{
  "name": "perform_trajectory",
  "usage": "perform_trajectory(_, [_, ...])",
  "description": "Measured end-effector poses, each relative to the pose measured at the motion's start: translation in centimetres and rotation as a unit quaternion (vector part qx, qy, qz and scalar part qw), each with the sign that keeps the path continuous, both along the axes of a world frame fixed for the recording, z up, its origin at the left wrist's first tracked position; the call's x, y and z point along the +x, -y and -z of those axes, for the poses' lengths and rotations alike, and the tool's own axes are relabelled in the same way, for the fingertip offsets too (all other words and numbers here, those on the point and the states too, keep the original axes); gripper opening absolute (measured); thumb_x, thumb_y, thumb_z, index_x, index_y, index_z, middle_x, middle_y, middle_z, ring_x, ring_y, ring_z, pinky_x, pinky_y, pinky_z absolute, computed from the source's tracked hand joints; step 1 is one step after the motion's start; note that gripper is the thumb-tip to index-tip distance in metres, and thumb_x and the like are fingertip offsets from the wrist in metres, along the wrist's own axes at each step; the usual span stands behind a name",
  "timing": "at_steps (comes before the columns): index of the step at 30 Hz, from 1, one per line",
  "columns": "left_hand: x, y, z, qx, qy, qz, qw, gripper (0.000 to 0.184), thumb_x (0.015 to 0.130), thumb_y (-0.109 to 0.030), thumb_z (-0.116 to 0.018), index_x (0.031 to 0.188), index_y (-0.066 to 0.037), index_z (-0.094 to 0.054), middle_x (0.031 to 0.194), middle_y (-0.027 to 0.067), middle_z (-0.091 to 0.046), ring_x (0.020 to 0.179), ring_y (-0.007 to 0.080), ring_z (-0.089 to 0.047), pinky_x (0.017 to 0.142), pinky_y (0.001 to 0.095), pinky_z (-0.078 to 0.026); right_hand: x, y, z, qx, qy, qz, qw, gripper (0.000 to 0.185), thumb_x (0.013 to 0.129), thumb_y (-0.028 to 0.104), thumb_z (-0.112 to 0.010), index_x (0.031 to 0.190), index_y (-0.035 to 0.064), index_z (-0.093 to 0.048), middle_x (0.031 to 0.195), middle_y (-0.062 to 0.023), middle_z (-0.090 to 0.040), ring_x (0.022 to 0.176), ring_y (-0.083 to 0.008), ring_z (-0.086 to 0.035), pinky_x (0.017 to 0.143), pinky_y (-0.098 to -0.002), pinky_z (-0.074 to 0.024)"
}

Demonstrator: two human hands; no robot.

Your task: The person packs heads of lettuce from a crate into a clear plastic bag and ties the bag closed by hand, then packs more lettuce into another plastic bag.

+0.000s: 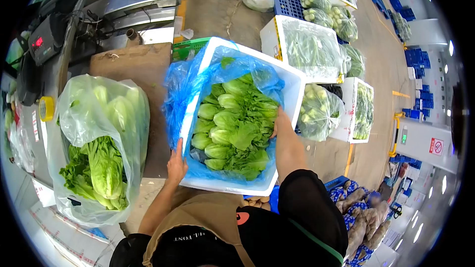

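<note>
A white foam box (pixel 289 73) lined with a blue plastic bag (pixel 179 91) is in front of me, turned at an angle. Rows of green lettuce (pixel 230 118) fill it, pale stem ends to the left and leafy ends to the right. At the box's lower left side, my left hand (pixel 176 164) is closed against the outer wall. My right hand (pixel 281 122) reaches over the right rim, its fingers inside by the leaf tips and partly hidden; it grips the box's side. Left of the box, a clear plastic bag (pixel 64 118) of lettuce stands open.
A brown board (pixel 153 64) lies beside the box. A scale display (pixel 47 39) and yellow tape roll (pixel 46 109) are at the left. Foam boxes (pixel 269 39) and bagged vegetables (pixel 316 111) stand on the floor to the right, with filled sacks (pixel 363 222) lower right.
</note>
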State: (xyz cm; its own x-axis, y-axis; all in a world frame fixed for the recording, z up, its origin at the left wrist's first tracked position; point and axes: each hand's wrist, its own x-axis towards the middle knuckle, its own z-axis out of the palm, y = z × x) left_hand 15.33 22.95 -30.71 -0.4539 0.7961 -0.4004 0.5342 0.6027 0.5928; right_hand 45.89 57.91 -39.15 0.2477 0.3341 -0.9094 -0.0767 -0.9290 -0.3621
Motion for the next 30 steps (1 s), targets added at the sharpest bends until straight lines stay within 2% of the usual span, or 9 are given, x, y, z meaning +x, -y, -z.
perform_trajectory(6, [-0.1,0.0,0.5,0.012,0.001,-0.002,1.000,0.082,0.077,0.002,-0.056,0.144,-0.023,-0.017,0.108,0.0345,-0.050,0.091,0.0503,-0.053,0.079,0.0511,-0.045,-1.2,1.3,-0.8,0.094,0.064,0.029,0.993,0.073,0.076,0.052,-0.057,0.119,-0.0066,-0.051,0.134,-0.0225,-0.039,0.111,-0.0381,-0.048,0.088,-0.0427,-0.0434])
perform_trajectory(9, [0.0,0.3,0.8,-0.002,0.003,0.000,1.000,0.082,0.077,0.002,-0.057,0.144,-0.023,-0.017,0.108,0.0349,-0.050,0.091,0.0500,-0.054,0.079,0.0510,-0.045,-3.5,3.3,-2.9,0.099,0.205,0.009,0.974,0.072,0.075,0.051,-0.059,0.116,-0.0085,-0.053,0.134,-0.0225,-0.039,0.110,-0.0375,-0.049,0.087,-0.0403,-0.0445])
perform_trajectory(14, [-0.2,0.2,0.6,-0.020,0.007,0.008,1.000,0.083,0.078,-0.001,-0.057,0.145,-0.024,-0.014,0.110,0.0356,-0.049,0.093,0.0492,-0.054,0.079,0.0510,-0.045,-8.9,8.0,-9.9,0.101,0.373,-0.101,0.917,0.082,0.072,0.056,-0.062,0.116,-0.0122,-0.051,0.130,-0.0276,-0.036,0.110,-0.0394,-0.047,0.089,-0.0510,-0.0392])
perform_trajectory(17, [-0.5,-0.1,-0.4,-0.045,0.024,0.012,0.999,0.083,0.079,-0.004,-0.058,0.145,-0.026,-0.012,0.115,0.0362,-0.047,0.094,0.0484,-0.054,0.079,0.0513,-0.046,-10.8,11.8,-9.9,0.228,0.488,-0.216,0.814,0.077,0.070,0.052,-0.066,0.111,-0.0120,-0.052,0.133,-0.0287,-0.030,0.114,-0.0415,-0.042,0.092,-0.0541,-0.0345])
perform_trajectory(20, [-0.6,0.1,-0.4,-0.063,-0.014,0.035,0.997,0.084,0.079,-0.006,-0.059,0.144,-0.028,-0.012,0.115,0.0336,-0.048,0.094,0.0475,-0.055,0.079,0.0516,-0.047,-11.7,15.0,-8.1,0.422,0.434,-0.320,0.729,0.068,0.067,0.043,-0.073,0.105,-0.0084,-0.051,0.133,-0.0271,-0.031,0.115,-0.0419,-0.040,0.094,-0.0520,-0.0324])
perform_trajectory(21, [-0.8,0.0,-0.7,-0.075,-0.009,0.039,0.996,0.085,0.079,-0.009,-0.061,0.144,-0.030,-0.011,0.113,0.0304,-0.049,0.094,0.0465,-0.055,0.078,0.0515,-0.047,-12.3,15.4,-7.5,0.486,0.347,-0.293,0.746,0.066,0.063,0.038,-0.079,0.102,-0.0051,-0.047,0.131,-0.0261,-0.036,0.114,-0.0404,-0.042,0.095,-0.0507,-0.0307])
perform_trajectory(24, [-1.4,0.0,-1.9,-0.069,0.011,0.062,0.996,0.087,0.078,-0.010,-0.063,0.144,-0.031,-0.011,0.111,0.0288,-0.049,0.094,0.0458,-0.055,0.077,0.0506,-0.048,-11.7,15.2,-3.6,0.479,0.279,-0.461,0.692,0.073,0.062,0.041,-0.079,0.107,-0.0051,-0.044,0.129,-0.0261,-0.039,0.113,-0.0391,-0.042,0.094,-0.0492,-0.0312])
perform_trajectory(25, [-1.6,0.1,-2.0,-0.081,0.021,0.066,0.994,0.089,0.077,-0.012,-0.065,0.144,-0.032,-0.010,0.113,0.0287,-0.049,0.096,0.0446,-0.055,0.078,0.0506,-0.048,-12.3,14.9,-3.7,0.387,0.271,-0.500,0.726,0.074,0.063,0.041,-0.078,0.112,-0.0033,-0.043,0.129,-0.0257,-0.040,0.113,-0.0373,-0.043,0.094,-0.0511,-0.0304])
perform_trajectory(30, [-1.5,1.1,-1.5,-0.099,-0.008,0.075,0.992,0.088,0.077,-0.016,-0.066,0.144,-0.033,-0.011,0.112,0.0240,-0.050,0.096,0.0407,-0.056,0.078,0.0497,-0.047,-17.3,12.5,-4.8,0.410,0.440,-0.595,0.533,0.092,0.062,0.040,-0.078,0.131,-0.0001,-0.033,0.136,-0.0201,-0.033,0.121,-0.0383,-0.037,0.093,-0.0594,-0.0274])
